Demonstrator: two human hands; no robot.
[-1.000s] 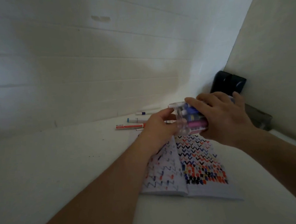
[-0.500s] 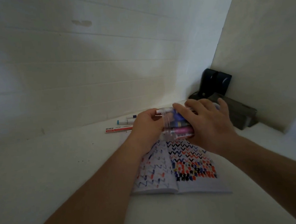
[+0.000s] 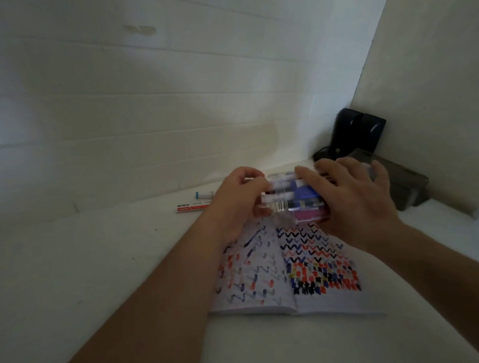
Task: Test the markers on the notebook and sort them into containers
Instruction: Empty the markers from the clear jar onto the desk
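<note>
Head view: clear container (image 3: 296,203) of markers lay tipped sideways over notebook's (image 3: 289,263) 12 o'clock edge. Right hand (image 3: 355,198) wrapped over it; left hand (image 3: 239,201) pinched at its mouth, exact contents blurred. Best to steady container, draw one marker straight out. Loose red marker (image 3: 194,207) at 10 o'clock.

Container (image 3: 296,203): clear, tipped sideways mid-frame, markers inside.
Notebook (image 3: 289,265): open flat, coloured zigzags.
Loose markers (image 3: 193,207): left of centre.

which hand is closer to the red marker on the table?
Left. The left hand sits just right of the red marker, at the container. The right hand holds the container's far side.
</note>
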